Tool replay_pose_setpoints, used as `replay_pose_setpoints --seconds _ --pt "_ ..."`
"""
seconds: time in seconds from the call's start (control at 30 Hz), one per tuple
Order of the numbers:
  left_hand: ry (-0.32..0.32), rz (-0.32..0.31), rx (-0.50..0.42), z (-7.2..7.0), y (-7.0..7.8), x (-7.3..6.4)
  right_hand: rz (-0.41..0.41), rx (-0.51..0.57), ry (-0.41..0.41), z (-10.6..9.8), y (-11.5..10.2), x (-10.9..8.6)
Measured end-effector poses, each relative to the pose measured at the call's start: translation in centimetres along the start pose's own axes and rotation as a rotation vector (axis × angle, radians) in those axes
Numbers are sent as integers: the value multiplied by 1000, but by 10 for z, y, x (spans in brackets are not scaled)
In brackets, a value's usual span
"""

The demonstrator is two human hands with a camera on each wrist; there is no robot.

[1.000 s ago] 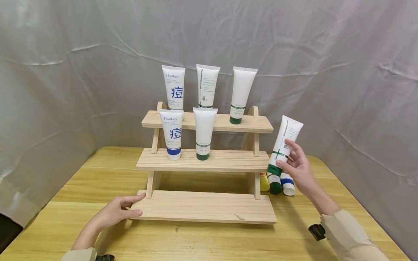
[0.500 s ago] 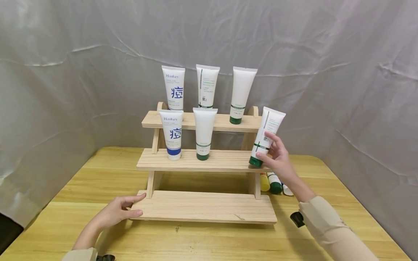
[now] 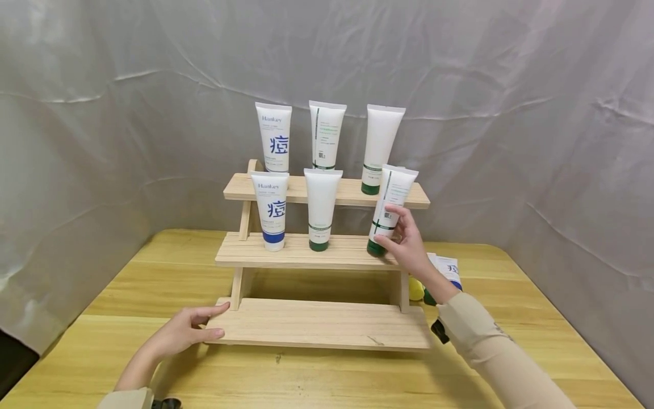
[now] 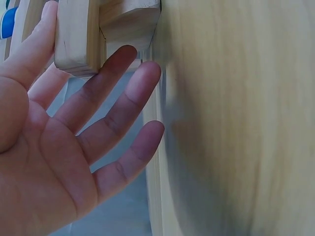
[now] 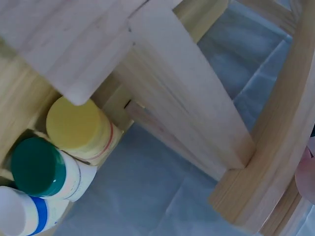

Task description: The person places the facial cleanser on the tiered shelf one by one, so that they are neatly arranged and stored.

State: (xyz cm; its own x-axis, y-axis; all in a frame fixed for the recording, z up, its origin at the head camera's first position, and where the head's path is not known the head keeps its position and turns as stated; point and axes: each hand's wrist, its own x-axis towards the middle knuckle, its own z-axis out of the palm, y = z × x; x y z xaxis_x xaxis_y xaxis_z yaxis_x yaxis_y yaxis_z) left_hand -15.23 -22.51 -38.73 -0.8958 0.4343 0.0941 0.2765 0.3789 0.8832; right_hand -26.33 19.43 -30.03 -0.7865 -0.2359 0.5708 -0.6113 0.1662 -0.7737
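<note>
A white tube (image 3: 392,199) with a green cap leans slightly over the right part of the middle step of the wooden display stand (image 3: 322,322). My right hand (image 3: 409,244) holds it between thumb and fingers. Its cap is at the step's surface; whether it touches cannot be told. To its left stand a plain-faced green-capped tube (image 3: 322,204) and a blue-banded tube (image 3: 269,207). My left hand (image 3: 179,332) grips the left end of the bottom step by thumb and index finger, with the other fingers spread (image 4: 128,98) in the left wrist view. Only a bit of my right hand (image 5: 306,179) shows in the right wrist view.
The top step bears a blue-lettered tube (image 3: 274,136), a green-lettered tube (image 3: 327,133) and a plain-faced tube (image 3: 382,142). Beside the stand's right side lie tubes with a yellow cap (image 5: 74,123), a green cap (image 5: 37,167) and a white cap (image 5: 15,211). Grey cloth (image 3: 204,45) hangs behind.
My right hand has carried the green-capped tube leftward, from right of the stand to the middle step's right part. My left hand has stayed at the bottom step's end.
</note>
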Motion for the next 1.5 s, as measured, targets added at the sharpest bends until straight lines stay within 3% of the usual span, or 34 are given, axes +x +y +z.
replay_pose_setpoints --seconds 0.37,0.7,1.0,1.3,1.5 --pt "0 4 3 0 1 0 -101 -11 1 12 2 4" --pt "-10 -10 -9 0 0 -1 -170 27 -51 15 7 2" --pt "-6 -5 -5 2 -1 -2 -154 18 -69 15 6 -3" --pt "-4 -9 2 2 -2 -2 -129 9 -72 19 -16 -11" --pt "10 -22 17 1 0 0 -184 -64 -37 17 -19 -14"
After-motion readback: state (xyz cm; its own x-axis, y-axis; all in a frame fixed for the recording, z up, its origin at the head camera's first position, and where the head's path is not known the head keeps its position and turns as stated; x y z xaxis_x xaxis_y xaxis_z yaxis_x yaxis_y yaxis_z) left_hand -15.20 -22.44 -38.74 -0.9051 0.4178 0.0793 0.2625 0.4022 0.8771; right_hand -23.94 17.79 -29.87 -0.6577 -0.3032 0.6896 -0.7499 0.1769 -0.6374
